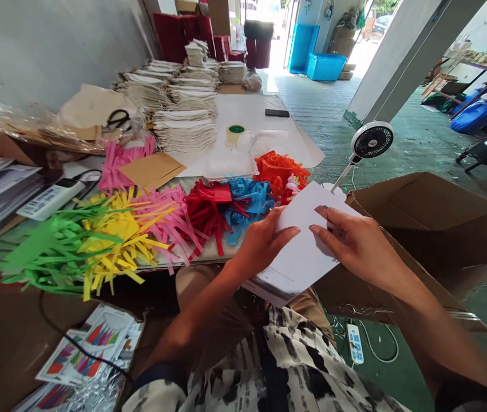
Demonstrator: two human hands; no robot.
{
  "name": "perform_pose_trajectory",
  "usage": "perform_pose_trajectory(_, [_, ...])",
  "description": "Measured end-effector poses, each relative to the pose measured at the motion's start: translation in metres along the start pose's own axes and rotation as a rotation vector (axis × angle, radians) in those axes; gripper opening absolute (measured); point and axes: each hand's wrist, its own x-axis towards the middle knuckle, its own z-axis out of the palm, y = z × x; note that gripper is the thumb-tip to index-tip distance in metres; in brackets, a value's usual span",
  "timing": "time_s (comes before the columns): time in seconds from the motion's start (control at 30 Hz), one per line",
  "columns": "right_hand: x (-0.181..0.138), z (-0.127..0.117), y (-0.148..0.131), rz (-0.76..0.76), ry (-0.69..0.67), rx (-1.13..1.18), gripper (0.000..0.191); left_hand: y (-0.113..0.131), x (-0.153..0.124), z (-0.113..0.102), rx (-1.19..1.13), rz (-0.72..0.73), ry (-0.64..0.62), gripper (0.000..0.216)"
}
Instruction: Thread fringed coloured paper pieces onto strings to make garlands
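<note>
A thick stack of white paper sheets (299,252) leans above my lap, its plain top face toward me. My left hand (264,240) grips its left side, thumb lying over the top sheet and fingers behind. At the right side my right hand (350,240) is closed on the paper, thumb and forefinger on the face; its other fingers are partly hidden. On the table beyond lie bundles of cut paper strips: green (50,246), yellow (118,234), pink (166,212), dark red (211,206), blue (247,200) and orange-red (280,169).
An open cardboard box (432,212) stands at right, near a small fan (372,140). Piles of pale paper bags (187,126) fill the table's back left. A tape roll (235,133), clear plastic tray (230,166), black scissors (118,119) and power strip (355,343) also show.
</note>
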Motion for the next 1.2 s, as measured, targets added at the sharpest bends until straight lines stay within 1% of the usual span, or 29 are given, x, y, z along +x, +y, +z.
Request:
perform_pose_trajectory(0.1, [-0.001,0.001,-0.004,0.007,0.000,0.082,0.035,0.003,-0.002,0.004,-0.078,-0.021,-0.044,0.049])
perform_pose_trajectory(0.23, [-0.002,0.002,-0.004,0.031,-0.031,0.145,0.035,0.002,-0.006,0.011,-0.148,-0.011,-0.053,0.048])
perform_pose_trajectory(0.43, [-0.001,0.003,-0.003,0.018,-0.037,0.206,0.031,-0.001,-0.009,0.016,-0.170,-0.012,-0.094,0.046])
perform_pose_trajectory(0.6, [0.002,0.003,-0.005,-0.011,-0.034,0.242,0.026,0.004,-0.012,0.018,-0.172,-0.015,-0.103,0.038])
perform_pose_trajectory(0.67, [0.003,0.002,-0.006,-0.014,-0.048,0.253,0.026,0.006,-0.013,0.018,-0.182,-0.018,-0.104,0.038])
perform_pose_trajectory(0.87, [0.004,0.003,-0.008,-0.010,-0.077,0.300,0.027,0.008,-0.015,0.019,-0.204,0.021,-0.097,0.052])
perform_pose_trajectory(1.03, [0.003,-0.001,-0.012,-0.040,-0.071,0.278,0.025,0.009,-0.020,0.017,-0.193,0.016,-0.079,0.057])
perform_pose_trajectory(1.1, [-0.001,-0.003,-0.010,-0.055,-0.043,0.270,0.025,0.011,-0.023,0.011,-0.252,0.045,-0.072,0.069])
perform_pose_trajectory(1.17, [-0.005,-0.005,-0.005,-0.062,-0.022,0.284,0.024,0.013,-0.027,0.001,-0.315,0.082,-0.069,0.084])
perform_pose_trajectory(1.2, [-0.007,-0.007,-0.001,-0.059,-0.013,0.304,0.023,0.014,-0.030,-0.006,-0.334,0.090,-0.073,0.086])
